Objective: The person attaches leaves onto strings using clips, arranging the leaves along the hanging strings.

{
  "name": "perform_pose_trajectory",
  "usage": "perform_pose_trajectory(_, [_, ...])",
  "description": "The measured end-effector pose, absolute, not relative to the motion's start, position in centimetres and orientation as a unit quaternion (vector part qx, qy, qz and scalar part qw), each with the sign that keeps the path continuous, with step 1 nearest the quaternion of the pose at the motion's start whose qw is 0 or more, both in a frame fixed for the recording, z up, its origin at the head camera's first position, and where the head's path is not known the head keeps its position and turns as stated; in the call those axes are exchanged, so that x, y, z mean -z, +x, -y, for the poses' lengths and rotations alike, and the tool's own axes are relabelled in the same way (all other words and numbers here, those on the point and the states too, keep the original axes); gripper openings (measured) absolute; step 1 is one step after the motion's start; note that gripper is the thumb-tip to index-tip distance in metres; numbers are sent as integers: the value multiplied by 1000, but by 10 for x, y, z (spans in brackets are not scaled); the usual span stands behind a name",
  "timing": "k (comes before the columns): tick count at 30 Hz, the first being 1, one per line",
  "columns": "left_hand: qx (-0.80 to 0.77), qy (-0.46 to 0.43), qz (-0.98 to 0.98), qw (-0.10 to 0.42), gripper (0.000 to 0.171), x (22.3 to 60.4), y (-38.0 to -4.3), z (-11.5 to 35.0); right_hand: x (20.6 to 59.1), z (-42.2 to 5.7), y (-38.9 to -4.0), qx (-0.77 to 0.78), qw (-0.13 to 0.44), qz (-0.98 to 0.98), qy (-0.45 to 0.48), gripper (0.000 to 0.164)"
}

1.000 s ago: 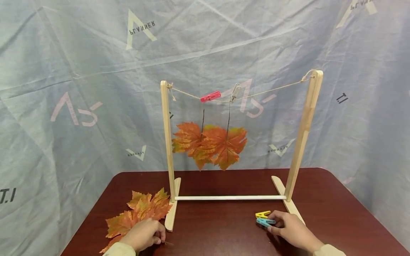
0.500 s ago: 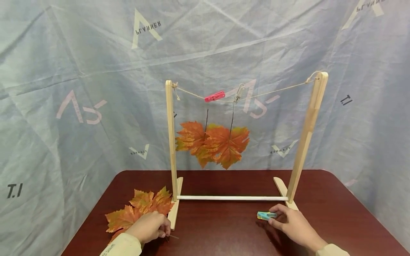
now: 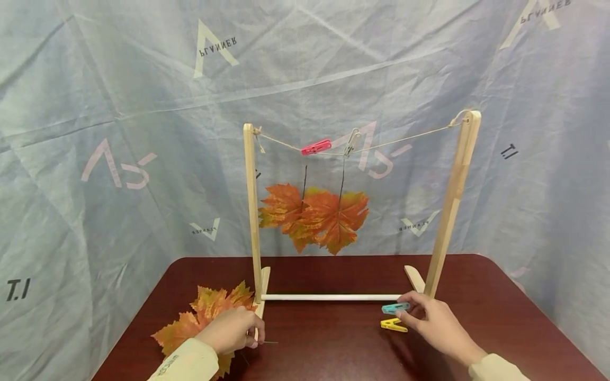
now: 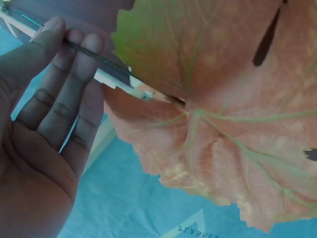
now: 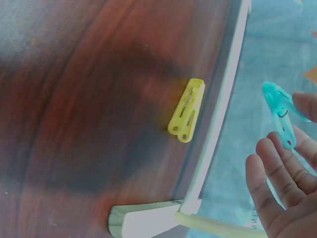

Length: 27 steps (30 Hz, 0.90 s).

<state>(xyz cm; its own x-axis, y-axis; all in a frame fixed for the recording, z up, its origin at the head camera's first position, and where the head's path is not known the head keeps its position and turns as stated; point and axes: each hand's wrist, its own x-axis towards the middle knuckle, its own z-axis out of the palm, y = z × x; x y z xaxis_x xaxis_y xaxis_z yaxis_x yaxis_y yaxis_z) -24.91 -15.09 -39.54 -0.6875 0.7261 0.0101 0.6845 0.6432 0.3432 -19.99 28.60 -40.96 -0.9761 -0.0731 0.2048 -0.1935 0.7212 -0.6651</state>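
Observation:
My left hand (image 3: 233, 330) pinches the dark thin stem (image 4: 104, 59) of an orange artificial maple leaf (image 4: 237, 129) between thumb and fingertips. In the left wrist view the leaf spreads to the right of the hand, green at one edge. My right hand (image 3: 436, 323) pinches a blue clothespin (image 3: 395, 308) by its handle end, thumb on one side and fingers on the other. In the right wrist view this clothespin is up off the table. A yellow clothespin (image 5: 187, 111) lies on the tabletop close to the right hand.
A wooden frame (image 3: 448, 211) stands on the dark red table (image 3: 333, 344), with a white crossbar (image 3: 333, 297) low down. From its string (image 3: 405, 138) hang two leaves (image 3: 333, 217), with a pink clothespin (image 3: 316, 147) and a white clothespin (image 3: 352, 143) above them. More orange leaf (image 3: 178, 330) lies at the left.
The blue clothespin has come up off the table in my right hand, away from the yellow one. My left hand has moved right and forward with the leaf stem.

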Motion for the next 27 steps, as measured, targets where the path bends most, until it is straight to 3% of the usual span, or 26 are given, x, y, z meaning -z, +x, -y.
perform_pose_trajectory(9, [-170, 381, -905, 85, 17, 382, -252, 137, 394, -283, -200, -363, 142, 918, 73, 29])
perform_pose_trajectory(17, [-191, 357, -910, 88, 17, 369, -254, 127, 381, -281, -203, -378, 142, 913, 63, 35])
perform_pose_trajectory(27, [-282, 338, -891, 113, 15, 365, -258, 111, 376, -280, -206, -361, 243, 895, 94, 31])
